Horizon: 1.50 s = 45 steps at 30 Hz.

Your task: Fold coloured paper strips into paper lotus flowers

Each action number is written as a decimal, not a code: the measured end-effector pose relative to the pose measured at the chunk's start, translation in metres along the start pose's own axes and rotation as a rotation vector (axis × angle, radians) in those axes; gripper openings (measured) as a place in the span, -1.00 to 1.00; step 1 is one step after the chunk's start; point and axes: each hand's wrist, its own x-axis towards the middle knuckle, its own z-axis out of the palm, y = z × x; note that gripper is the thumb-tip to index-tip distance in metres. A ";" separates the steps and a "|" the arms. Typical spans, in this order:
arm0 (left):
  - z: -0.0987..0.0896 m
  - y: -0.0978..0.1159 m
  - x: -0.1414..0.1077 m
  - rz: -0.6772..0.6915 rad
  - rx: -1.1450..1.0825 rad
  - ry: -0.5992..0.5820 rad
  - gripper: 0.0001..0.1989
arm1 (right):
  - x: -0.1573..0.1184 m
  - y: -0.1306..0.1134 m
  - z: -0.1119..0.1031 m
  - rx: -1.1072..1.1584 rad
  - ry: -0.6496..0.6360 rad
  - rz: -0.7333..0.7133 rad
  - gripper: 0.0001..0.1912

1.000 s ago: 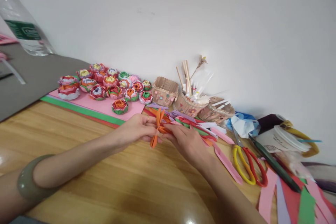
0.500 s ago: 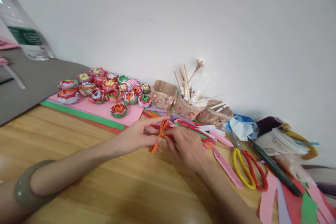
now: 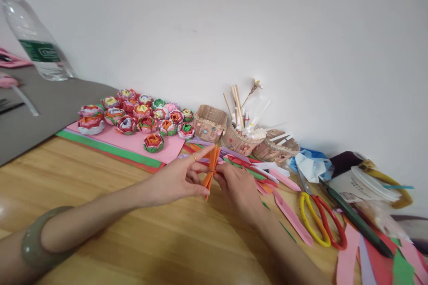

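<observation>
A bundle of orange folded paper strips (image 3: 213, 160), narrow in the middle and flared at both ends like a bow, is held upright above the wooden table. My left hand (image 3: 180, 176), wearing a ring, has its index finger along the upper end and its thumb at the lower end, with the other fingers curled near the middle. From the other side, my right hand (image 3: 239, 189) pinches the bundle's narrow middle; its fingertips are partly hidden. Behind both hands lies a heap of coloured paper strips (image 3: 234, 151).
Several folded paper flowers (image 3: 154, 143) stand on pink paper (image 3: 172, 146) at the left. Three decorated baskets (image 3: 209, 124) line the wall, two holding sticks and pens. To the right are scissors (image 3: 314, 218), a dark green pen-like tool (image 3: 359, 220) and a white tub (image 3: 363, 185). A bottle (image 3: 42, 51) leans back left.
The orange bundle has turned more upright. My left thumb has moved off its middle toward the lower end, and the fingers are more spread. The view has shifted slightly.
</observation>
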 end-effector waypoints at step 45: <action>-0.004 -0.010 -0.006 0.588 0.551 0.501 -0.57 | 0.007 -0.014 -0.013 0.159 0.107 0.004 -0.83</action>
